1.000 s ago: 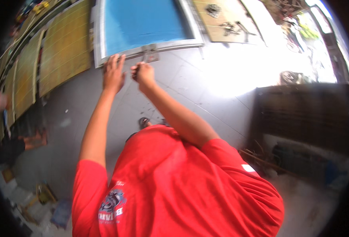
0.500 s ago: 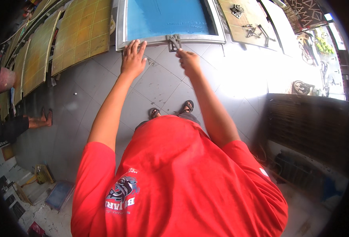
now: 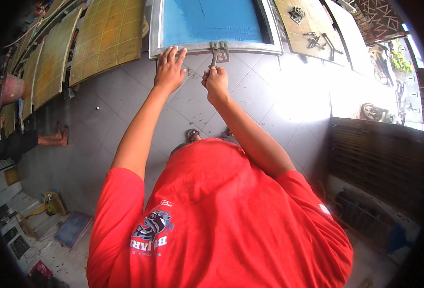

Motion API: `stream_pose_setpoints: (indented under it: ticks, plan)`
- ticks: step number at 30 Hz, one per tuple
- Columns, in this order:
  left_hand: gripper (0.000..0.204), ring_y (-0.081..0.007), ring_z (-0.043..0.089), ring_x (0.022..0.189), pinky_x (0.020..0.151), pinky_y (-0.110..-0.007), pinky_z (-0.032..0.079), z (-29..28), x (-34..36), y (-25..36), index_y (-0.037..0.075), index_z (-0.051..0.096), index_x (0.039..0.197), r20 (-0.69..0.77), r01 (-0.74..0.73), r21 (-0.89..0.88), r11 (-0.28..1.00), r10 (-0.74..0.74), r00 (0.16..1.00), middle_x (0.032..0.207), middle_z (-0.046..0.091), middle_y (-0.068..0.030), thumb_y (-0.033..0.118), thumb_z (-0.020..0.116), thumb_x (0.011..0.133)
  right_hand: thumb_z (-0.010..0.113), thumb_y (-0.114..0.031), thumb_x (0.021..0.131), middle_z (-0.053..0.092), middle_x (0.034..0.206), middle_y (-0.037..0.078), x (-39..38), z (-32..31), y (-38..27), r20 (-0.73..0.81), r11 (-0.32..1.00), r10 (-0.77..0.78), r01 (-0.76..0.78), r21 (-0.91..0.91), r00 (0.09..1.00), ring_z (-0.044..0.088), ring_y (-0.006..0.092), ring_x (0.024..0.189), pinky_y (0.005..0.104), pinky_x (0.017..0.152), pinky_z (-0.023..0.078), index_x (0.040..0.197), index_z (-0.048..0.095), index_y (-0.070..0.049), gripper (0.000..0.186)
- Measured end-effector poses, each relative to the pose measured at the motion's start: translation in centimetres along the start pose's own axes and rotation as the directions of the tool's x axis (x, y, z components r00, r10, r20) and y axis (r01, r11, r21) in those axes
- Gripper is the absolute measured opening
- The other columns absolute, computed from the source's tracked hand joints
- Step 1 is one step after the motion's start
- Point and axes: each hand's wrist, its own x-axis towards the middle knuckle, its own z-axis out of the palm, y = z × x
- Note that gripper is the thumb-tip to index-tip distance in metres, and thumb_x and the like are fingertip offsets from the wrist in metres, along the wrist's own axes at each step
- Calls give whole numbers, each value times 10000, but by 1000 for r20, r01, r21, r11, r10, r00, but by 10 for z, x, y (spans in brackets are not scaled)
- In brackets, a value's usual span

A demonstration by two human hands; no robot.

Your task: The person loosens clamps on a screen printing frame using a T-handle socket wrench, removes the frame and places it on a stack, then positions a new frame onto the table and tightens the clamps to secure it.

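A blue silk-screen mesh (image 3: 207, 21) is stretched in a pale metal frame (image 3: 192, 50) ahead of me. At the middle of the frame's near edge sits a grey metal hinge bracket (image 3: 224, 56) with cut-out holes. My right hand (image 3: 215, 80) is closed around the handle of a wrench (image 3: 214, 58), whose head lies against the bracket's left part. My left hand (image 3: 168, 73) has its fingers stretched and apart, the fingertips resting on the frame's near edge to the left of the bracket. The fastener under the wrench head is too small to make out.
On a board (image 3: 312, 29) at the right lie several metal parts (image 3: 315, 41). Yellowish gridded boards (image 3: 107, 41) line the left. A dark slatted panel (image 3: 372, 161) stands on the right. Another person's bare legs (image 3: 54, 137) show at far left, near a pinkish bucket (image 3: 12, 89).
The wrench handle has swung left, from slanting right to nearly straight toward me, with my right hand on it. My left hand stays at the frame edge. The whole view has shifted slightly.
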Motion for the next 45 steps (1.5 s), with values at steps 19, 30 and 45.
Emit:
stream_pose_setpoints:
  ticks: [19,30,45]
  plan:
    - [665,-308,218,1318,1081,-460,184,3,1,-5,158,244,1392,29,-29,18,999,28,999,1394,263,-151,222,567,814,370,-159,944,498,686,29,20,19,18,61,976,18,-30,215,998,454,98,537,235,440,389,928,506,4,213]
    - [663,-286,228,1313,1083,-466,180,3,0,-4,164,248,1390,0,-19,44,999,19,1000,1392,270,-136,241,563,812,548,-192,833,504,646,-26,86,-51,-139,316,165,360,274,-948,878,388,58,476,217,376,289,900,678,-98,174]
    - [671,-292,214,1318,1084,-480,180,0,3,0,166,253,1390,9,2,-15,1000,-1,1000,1387,259,-136,231,581,808,697,-442,681,645,693,106,72,-6,-99,478,-59,-368,493,-868,798,636,288,705,372,642,493,827,674,-120,355]
